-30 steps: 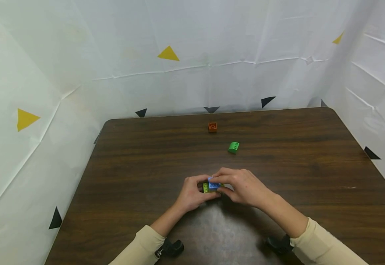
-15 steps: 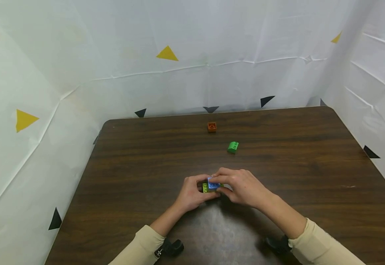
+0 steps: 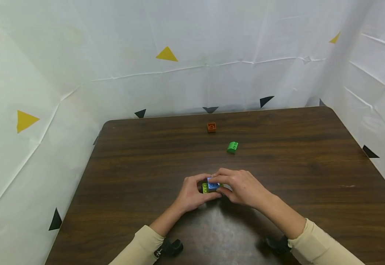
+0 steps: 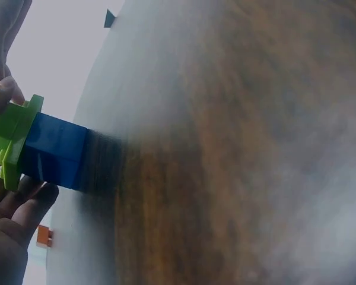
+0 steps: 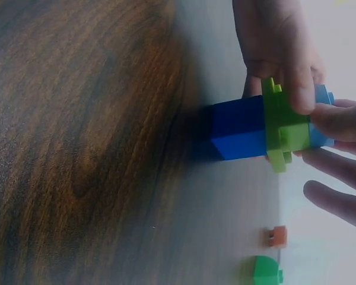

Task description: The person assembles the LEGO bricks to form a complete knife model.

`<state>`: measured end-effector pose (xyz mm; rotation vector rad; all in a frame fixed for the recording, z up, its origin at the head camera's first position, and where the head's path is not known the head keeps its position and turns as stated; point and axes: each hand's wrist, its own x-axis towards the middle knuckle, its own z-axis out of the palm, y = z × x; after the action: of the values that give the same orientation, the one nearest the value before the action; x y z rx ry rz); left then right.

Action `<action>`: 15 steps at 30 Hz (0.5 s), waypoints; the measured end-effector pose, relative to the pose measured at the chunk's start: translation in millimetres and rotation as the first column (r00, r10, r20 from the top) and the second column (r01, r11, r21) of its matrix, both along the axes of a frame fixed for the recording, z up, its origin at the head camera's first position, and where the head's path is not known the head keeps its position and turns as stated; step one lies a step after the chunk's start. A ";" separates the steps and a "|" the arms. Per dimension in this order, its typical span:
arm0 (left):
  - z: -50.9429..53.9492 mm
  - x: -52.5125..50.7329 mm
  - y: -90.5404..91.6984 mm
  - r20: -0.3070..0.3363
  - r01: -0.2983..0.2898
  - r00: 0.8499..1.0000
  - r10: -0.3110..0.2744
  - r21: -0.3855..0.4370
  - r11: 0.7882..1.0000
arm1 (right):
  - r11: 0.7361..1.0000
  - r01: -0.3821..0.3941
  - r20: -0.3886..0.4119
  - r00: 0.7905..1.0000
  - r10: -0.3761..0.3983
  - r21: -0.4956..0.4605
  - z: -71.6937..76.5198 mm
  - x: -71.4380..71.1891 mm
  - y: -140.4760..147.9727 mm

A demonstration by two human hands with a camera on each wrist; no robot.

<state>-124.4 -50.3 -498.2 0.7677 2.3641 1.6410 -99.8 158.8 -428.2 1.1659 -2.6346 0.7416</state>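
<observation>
A: What does the head view show?

B: The brick stack [image 3: 209, 187] sits about midway between the table's [image 3: 288, 154] side edges, well apart from its far edge. The left hand [image 3: 192, 192] and the right hand [image 3: 243, 187] are both clamped on it, the right over the light blue brick [image 3: 214, 185]. The orange brick [image 3: 211, 127] lies near the far edge; the green curved brick [image 3: 232, 147] lies between that and the hands.

A: Left wrist?

B: The lime pieces [image 4: 22, 139] top the dark blue base [image 4: 54, 148], with left fingertips just beside it. I'd brace low there, so nothing tips.

A: And the right wrist?

B: Right thumb and fingers pinch high, at the light blue. Seating it seems the step in hand: line up the studs, then press evenly, straight down. Whether it's fully home, I can't tell.
</observation>
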 end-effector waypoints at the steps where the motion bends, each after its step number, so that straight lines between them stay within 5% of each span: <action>1: 0.2 0.1 0.0 -0.005 -0.001 1.000 0.001 0.004 1.000 | 1.000 0.000 0.003 1.000 0.000 0.001 -0.1 0.1 0.1; 15: 1.3 1.5 0.0 0.067 0.045 0.996 -0.055 0.141 0.989 | 1.000 0.003 -0.011 1.000 -0.002 0.029 -1.3 0.1 0.0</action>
<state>-122.9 -50.4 -496.9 0.7721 2.1830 1.7966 -99.8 158.8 -429.6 1.1706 -2.6462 0.6961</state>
